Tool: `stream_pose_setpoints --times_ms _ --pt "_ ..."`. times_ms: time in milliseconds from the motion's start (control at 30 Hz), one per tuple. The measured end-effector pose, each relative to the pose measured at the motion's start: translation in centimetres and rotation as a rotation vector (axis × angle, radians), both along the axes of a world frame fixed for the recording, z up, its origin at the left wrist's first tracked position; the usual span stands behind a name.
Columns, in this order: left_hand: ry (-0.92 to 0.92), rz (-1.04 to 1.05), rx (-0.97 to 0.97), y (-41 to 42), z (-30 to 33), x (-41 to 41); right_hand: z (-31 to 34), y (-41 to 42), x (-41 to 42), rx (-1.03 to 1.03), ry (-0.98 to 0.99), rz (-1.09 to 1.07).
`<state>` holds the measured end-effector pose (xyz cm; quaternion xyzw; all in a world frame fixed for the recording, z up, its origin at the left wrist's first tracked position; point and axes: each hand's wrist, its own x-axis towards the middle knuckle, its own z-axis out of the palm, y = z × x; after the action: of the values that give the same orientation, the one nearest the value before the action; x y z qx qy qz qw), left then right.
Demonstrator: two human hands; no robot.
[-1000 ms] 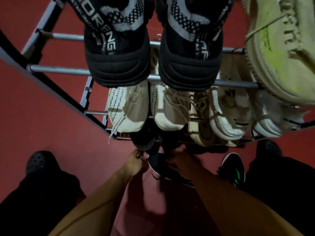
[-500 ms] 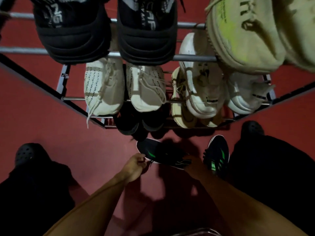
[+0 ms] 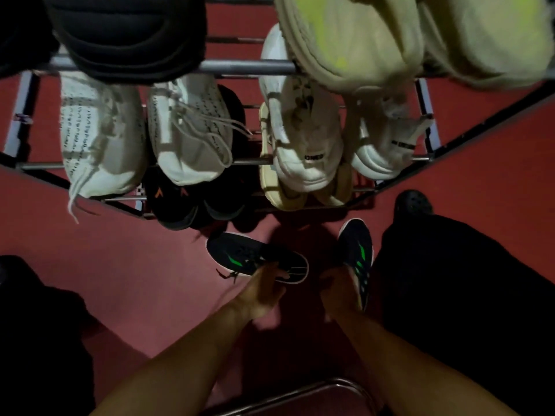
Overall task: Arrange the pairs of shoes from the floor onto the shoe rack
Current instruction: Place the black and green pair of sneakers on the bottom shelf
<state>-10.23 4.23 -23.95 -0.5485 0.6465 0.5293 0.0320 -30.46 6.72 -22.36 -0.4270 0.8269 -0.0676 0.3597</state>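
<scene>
Two dark sneakers with green stripes lie on the red floor in front of the metal shoe rack (image 3: 246, 67). The left sneaker (image 3: 240, 255) lies crosswise, and my left hand (image 3: 264, 292) grips it at the heel opening. The right sneaker (image 3: 357, 250) points toward the rack, and my right hand (image 3: 339, 291) holds its heel from the left side. The dim light and blur hide the fingers' exact hold.
The rack holds black shoes (image 3: 129, 40) and beige shoes (image 3: 360, 40) on top, white knit shoes (image 3: 102, 136) and white sneakers (image 3: 303, 139) below, black shoes (image 3: 174, 202) and cream shoes (image 3: 282, 193) lowest. My black clog (image 3: 414, 202) stands right. A chrome tube (image 3: 300, 391) curves near me.
The view has tilted down and away from the rack. My left hand shifted right onto the crosswise sneaker's heel. My right hand moved from that sneaker over to the right one.
</scene>
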Motion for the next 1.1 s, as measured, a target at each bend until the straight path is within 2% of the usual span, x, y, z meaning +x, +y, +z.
stream_pose_setpoints --times_ms 67,100,233,367,433,500,600,667,800,933,1033,1100 --pt "-0.029 -0.034 0.039 0.3 -0.2 -1.5 0.5 0.7 -2.0 0.17 0.169 0.062" --pt "-0.045 -0.029 0.066 0.5 -0.6 -2.0 0.6 1.3 -2.8 0.293 0.19 0.141" --pt "-0.085 -0.03 0.063 0.8 -0.7 -3.5 -0.5 3.7 -4.3 0.514 0.026 0.313" --pt "-0.076 0.047 0.107 0.6 -0.9 -3.8 -1.4 4.5 -4.3 0.33 0.078 0.304" --pt "-0.107 0.047 0.118 0.5 -0.6 -3.7 -1.4 4.6 -4.3 0.389 0.073 0.379" --pt "-0.132 0.041 0.039 0.6 -0.4 -3.0 -1.1 4.2 -4.7 0.427 0.061 0.378" --pt "-0.121 0.052 0.001 0.7 -0.7 -2.0 -1.0 3.6 -5.3 0.345 0.072 0.304" --pt "-0.077 0.122 0.023 0.8 -0.4 -1.5 -1.0 3.6 -5.3 0.294 0.107 0.366" --pt "-0.018 0.188 0.058 1.5 1.1 -1.2 -0.4 3.6 -5.2 0.354 0.172 0.527" --pt "0.029 0.187 0.146 2.9 1.5 0.0 0.8 3.3 -5.0 0.351 0.015 0.425" --pt "0.079 0.165 0.151 3.8 1.6 1.7 1.1 3.5 -4.4 0.239 -0.021 0.519" --pt "0.045 0.098 0.153 4.5 1.0 3.4 1.0 3.7 -3.4 0.211 -0.034 0.585"
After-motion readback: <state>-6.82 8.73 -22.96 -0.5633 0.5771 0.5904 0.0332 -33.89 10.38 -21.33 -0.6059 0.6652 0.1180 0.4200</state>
